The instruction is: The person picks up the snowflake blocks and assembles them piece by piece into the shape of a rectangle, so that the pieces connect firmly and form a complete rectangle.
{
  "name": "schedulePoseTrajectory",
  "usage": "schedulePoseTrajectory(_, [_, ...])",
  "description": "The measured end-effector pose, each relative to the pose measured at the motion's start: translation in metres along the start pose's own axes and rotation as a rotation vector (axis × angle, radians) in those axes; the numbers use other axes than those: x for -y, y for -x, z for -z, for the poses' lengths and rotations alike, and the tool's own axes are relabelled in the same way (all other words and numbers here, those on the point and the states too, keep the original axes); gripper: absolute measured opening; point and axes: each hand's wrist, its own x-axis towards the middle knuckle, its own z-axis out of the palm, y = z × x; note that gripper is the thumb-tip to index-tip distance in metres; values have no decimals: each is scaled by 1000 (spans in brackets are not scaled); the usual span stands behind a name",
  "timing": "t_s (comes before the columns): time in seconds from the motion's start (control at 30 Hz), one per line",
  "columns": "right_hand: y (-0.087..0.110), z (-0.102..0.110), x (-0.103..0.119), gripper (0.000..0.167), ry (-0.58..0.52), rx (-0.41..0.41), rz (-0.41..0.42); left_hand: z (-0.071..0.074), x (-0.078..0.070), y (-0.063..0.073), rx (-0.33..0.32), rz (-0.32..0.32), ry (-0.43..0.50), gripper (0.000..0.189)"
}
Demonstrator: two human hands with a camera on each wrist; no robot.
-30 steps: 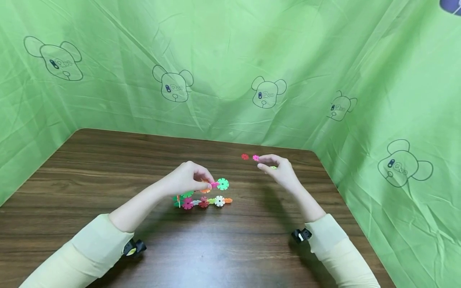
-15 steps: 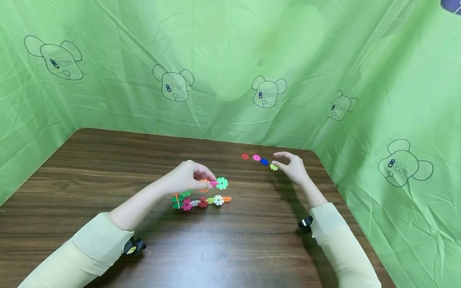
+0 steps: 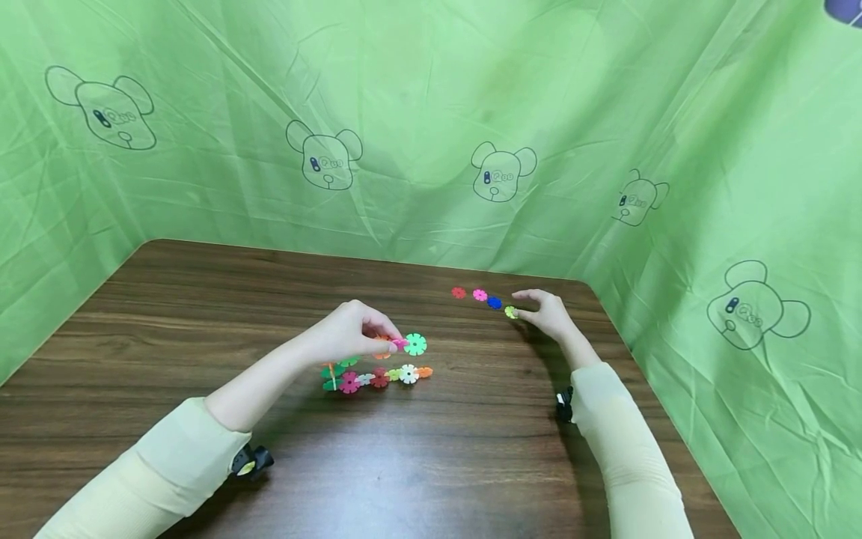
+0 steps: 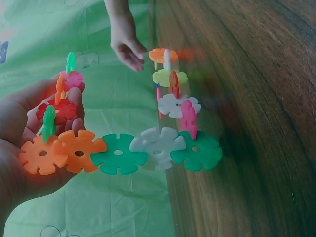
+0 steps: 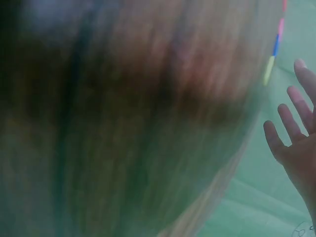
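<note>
My left hand (image 3: 350,329) pinches a pink notched disc (image 3: 400,344) near one end of a chain of interlocking plastic flower discs; a green disc (image 3: 415,344) ends it. The chain bends at orange, white and green discs (image 4: 118,154), and its lower row, with a white disc (image 3: 408,374) and an orange end disc (image 3: 424,372), runs close over the table. At the back right my right hand (image 3: 554,316) has its thumb tip right at a yellow-green disc (image 3: 509,311). In the right wrist view its fingers (image 5: 298,108) are spread apart.
Beside the yellow-green disc, loose blue (image 3: 494,302), pink (image 3: 480,295) and red (image 3: 458,293) discs lie in a slanting row on the brown wooden table (image 3: 431,464). Green cloth (image 3: 417,217) with printed bear heads hangs around the table's back and sides.
My right hand has moved right, away from the pink disc, uncovering the blue and yellow-green discs. The yellow-green disc has shifted slightly left. My left hand has hardly moved with the chain.
</note>
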Motion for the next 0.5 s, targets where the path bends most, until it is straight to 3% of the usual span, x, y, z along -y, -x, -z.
schedulePoseTrajectory(0.27, [-5, -5, -11, 38, 31, 89, -77, -1, 3, -1, 4, -5, -4, 5])
schedulePoseTrajectory(0.5, [-9, -6, -9, 35, 99, 134, -72, -1, 2, 0, 4, -4, -13, 5])
